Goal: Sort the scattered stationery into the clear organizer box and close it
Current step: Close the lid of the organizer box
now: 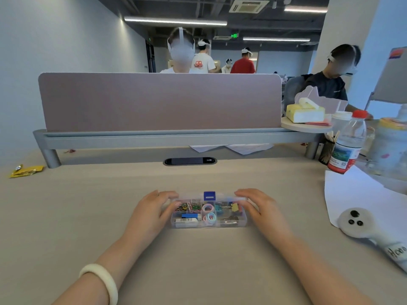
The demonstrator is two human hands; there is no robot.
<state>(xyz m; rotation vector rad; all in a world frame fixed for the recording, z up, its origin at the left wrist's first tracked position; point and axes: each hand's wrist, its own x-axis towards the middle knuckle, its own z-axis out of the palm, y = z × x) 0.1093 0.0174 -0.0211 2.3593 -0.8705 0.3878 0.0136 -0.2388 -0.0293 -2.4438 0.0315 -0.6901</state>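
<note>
One camera sits on the person's head. It looks forward and down over the desk (pixel 198 271). The left hand (pixel 152 211) and right hand (pixel 262 209) are close to the camera, low in the middle of the view, holding the two ends of the clear box (pixel 209 224). The pink wall panel (pixel 158 102) stands farther off, straight ahead. The lens is wide, so the ceiling (pixel 220 9) shows at the top too.

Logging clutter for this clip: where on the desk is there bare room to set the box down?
Bare desk lies between the wrapper and the left hand, and between box and cable slot. Crowded right: paper, bottle, controller.
</note>
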